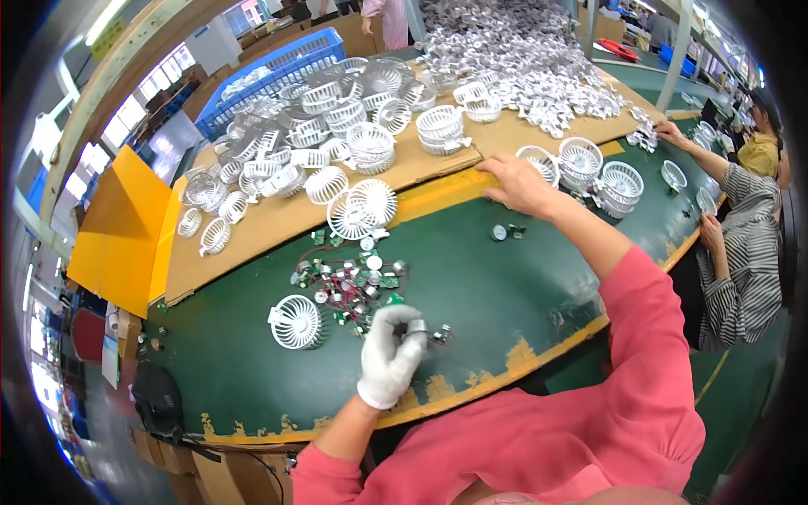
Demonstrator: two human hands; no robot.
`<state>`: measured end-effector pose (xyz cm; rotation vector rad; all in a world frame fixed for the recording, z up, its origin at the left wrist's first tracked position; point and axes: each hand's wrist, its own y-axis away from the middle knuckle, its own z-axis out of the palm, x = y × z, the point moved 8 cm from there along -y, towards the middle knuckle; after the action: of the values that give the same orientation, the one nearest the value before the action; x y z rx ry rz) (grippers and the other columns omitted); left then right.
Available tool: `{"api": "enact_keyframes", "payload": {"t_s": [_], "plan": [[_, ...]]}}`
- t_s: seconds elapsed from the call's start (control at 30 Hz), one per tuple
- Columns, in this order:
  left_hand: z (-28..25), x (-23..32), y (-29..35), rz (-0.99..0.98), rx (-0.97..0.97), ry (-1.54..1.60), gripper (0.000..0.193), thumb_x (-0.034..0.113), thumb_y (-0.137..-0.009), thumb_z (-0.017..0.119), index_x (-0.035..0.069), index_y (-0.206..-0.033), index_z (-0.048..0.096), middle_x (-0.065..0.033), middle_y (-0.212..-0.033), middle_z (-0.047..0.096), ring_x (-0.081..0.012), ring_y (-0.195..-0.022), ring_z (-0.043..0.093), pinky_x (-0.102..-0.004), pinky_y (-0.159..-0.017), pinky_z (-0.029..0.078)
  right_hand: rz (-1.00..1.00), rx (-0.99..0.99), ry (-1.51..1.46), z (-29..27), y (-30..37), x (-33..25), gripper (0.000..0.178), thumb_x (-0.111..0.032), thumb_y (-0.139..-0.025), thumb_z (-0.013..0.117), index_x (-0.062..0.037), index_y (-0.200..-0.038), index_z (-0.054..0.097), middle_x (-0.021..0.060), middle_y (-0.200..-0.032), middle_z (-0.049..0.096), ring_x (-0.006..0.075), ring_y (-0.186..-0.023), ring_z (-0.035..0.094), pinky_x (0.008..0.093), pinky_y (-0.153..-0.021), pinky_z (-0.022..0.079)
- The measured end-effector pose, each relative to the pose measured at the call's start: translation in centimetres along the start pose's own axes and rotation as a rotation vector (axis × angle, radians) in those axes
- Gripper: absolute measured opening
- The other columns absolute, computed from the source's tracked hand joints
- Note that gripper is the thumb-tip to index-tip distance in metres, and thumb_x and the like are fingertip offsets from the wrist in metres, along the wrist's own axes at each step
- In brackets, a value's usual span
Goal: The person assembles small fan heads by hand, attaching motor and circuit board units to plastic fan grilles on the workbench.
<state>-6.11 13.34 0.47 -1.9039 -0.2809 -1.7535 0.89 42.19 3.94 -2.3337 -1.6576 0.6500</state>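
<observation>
My left hand (389, 358), in a white glove, is closed in a pinch on a small silver motor (417, 326) above the green table's near edge. A small dark part with thin wires (440, 336) shows just right of the motor. Beyond it lies a tangle of motors, green circuit boards and red wires (349, 286). A white round fan cage (296, 322) sits left of this heap. My bare right hand (520, 185) reaches over the table's far yellow edge, fingers apart with nothing visible between them. Stacked white fan cages (581, 162) stand just to its right.
Cardboard (421, 177) at the back bears a pile of white fan cages (345, 109) and a heap of small grey-white parts (522, 67). A blue crate (269, 71) stands behind. At right, a co-worker in a striped top (741, 261) handles parts.
</observation>
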Motion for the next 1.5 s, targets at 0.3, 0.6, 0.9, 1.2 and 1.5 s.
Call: {"api": "enact_keyframes", "payload": {"t_s": [0.3, 0.6, 0.9, 1.2, 1.5], "plan": [[1.1, -1.3, 1.0, -0.130, -0.114, 0.200, 0.017, 0.008, -0.093, 0.052, 0.001, -0.108, 0.047, -0.0111, -0.091, 0.063, -0.0153, -0.081, 0.062, -0.0296, -0.075, 0.051, -0.160, 0.263, 0.354, 5.0, -12.9, -1.0, 0.044, -0.020, -0.070, 0.075, -0.0120, -0.109, 0.056, 0.0083, -0.107, 0.056, 0.0260, -0.106, 0.052, 0.0429, -0.086, 0.040], [1.3, -1.9, 0.6, -0.171, -0.223, 0.091, 0.020, 0.004, -0.093, 0.050, -0.001, -0.110, 0.043, -0.0130, -0.096, 0.060, -0.0174, -0.090, 0.059, -0.0331, -0.082, 0.050, 0.159, -0.075, 0.590, 8.9, -14.6, 2.7, 0.038, -0.028, -0.069, 0.075, -0.0138, -0.102, 0.064, 0.0043, -0.104, 0.062, 0.0219, -0.106, 0.056, 0.0455, -0.087, 0.038], [1.0, -1.6, 0.8, -0.087, -0.080, 0.069, 0.023, 0.013, -0.091, 0.055, 0.002, -0.111, 0.051, -0.0083, -0.086, 0.063, -0.0118, -0.074, 0.060, -0.0257, -0.065, 0.050, -0.114, 0.025, 0.233, 5.5, -5.4, -4.9, 0.026, -0.024, -0.073, 0.073, -0.0103, -0.092, 0.062, 0.0060, -0.090, 0.059, 0.0241, -0.095, 0.056, 0.0423, -0.083, 0.040], [-0.9, -0.6, 0.7, -0.139, 0.129, 0.330, 0.024, 0.015, -0.095, 0.048, 0.001, -0.114, 0.047, -0.0045, -0.084, 0.050, -0.0118, -0.067, 0.049, -0.0264, -0.061, 0.044, -0.377, 0.106, -0.165, -1.1, 4.4, -13.9, 0.023, -0.014, -0.070, 0.072, -0.0087, -0.088, 0.059, 0.0077, -0.102, 0.054, 0.0306, -0.106, 0.049, 0.0450, -0.095, 0.035], [-3.5, 0.7, 5.8, -0.178, 0.158, 0.227, 0.033, 0.015, -0.085, 0.066, 0.000, -0.112, 0.054, -0.0035, -0.085, 0.057, -0.0078, -0.064, 0.050, -0.0211, -0.058, 0.043, -0.327, -0.194, -0.417, 1.0, 15.5, -14.2, 0.015, 0.002, -0.068, 0.064, -0.0056, -0.081, 0.061, 0.0168, -0.134, 0.043, 0.0418, -0.124, 0.040, 0.0489, -0.101, 0.038]]}}
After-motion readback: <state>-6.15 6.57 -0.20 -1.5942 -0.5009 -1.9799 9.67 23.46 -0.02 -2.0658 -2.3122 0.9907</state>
